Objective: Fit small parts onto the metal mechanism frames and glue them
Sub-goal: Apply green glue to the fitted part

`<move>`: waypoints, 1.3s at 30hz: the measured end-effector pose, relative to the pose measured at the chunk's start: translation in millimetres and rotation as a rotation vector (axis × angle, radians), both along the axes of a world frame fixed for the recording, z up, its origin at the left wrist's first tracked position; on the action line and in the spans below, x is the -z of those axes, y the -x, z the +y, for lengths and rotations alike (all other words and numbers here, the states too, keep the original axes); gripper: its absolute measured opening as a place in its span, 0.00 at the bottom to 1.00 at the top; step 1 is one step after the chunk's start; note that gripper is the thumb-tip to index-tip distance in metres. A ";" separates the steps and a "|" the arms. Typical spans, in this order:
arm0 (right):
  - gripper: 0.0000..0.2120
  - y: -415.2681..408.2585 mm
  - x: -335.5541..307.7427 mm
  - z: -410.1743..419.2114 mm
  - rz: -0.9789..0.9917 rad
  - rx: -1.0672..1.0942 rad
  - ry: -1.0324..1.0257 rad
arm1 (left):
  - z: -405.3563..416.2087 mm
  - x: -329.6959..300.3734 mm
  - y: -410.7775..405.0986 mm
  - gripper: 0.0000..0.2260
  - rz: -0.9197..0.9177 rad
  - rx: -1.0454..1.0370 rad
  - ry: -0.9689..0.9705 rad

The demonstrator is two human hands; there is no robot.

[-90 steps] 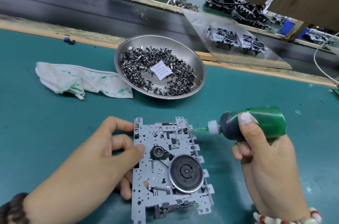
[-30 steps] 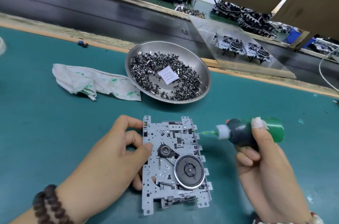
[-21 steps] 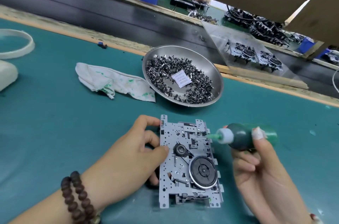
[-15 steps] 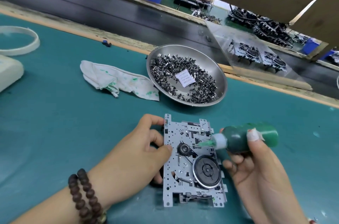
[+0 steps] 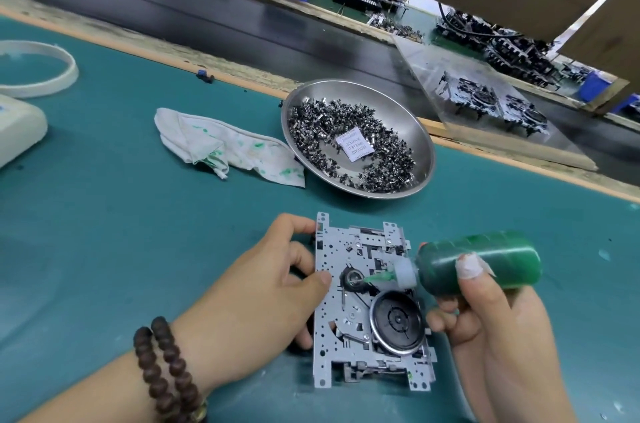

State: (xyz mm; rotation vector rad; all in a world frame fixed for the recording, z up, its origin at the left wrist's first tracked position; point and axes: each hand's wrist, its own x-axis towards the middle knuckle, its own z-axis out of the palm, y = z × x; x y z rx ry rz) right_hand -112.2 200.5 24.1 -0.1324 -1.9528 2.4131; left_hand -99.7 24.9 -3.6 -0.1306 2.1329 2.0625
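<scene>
A teal work mat (image 5: 104,232) is seen covering the bench, bounded at the far side by a wooden edge strip and a dark conveyor belt (image 5: 194,14). On the belt to the right, a clear sheet (image 5: 460,83) is laid at a slant with two assembled mechanisms (image 5: 498,107) beyond it. A steel bowl (image 5: 391,93) is set on the mat near the far edge; it is filled with small dark metal parts (image 5: 311,124), and a white printed packet (image 5: 355,148) is lying among them. Just left of the bowl, touching its rim, a white rag (image 5: 221,145) stained green is crumpled. A white ring (image 5: 65,69) and a cream-coloured casing (image 5: 20,124) are seen at the left edge.

The metal mechanism frame (image 5: 325,311) is lying flat on the mat in the near centre, with a large black flywheel (image 5: 397,320) at its lower right and a small black pulley (image 5: 350,279) above it. The frame is steadied at its left edge by the left hand (image 5: 256,298), thumb on the plate's top face and fingers curled round the edge; a dark bead bracelet (image 5: 166,374) is worn on that wrist. A green glue bottle (image 5: 485,265) is gripped on its side by the right hand (image 5: 491,329), a bandaged thumb (image 5: 468,265) pressed on the body. The bottle's green nozzle (image 5: 379,278) is pointed left, with its tip at the small pulley.
</scene>
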 end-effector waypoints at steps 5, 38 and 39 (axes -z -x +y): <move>0.13 0.1 2.1 1.7 0.086 -0.001 -0.081 | -0.1 1.3 -0.4 0.14 0.006 0.005 0.030; 0.30 -2.1 8.8 5.7 0.127 -0.013 -0.262 | -0.4 1.9 0.1 0.15 -0.004 0.011 0.033; 0.29 -1.9 8.9 5.7 0.130 -0.012 -0.264 | -0.4 1.9 0.1 0.15 -0.005 0.009 0.033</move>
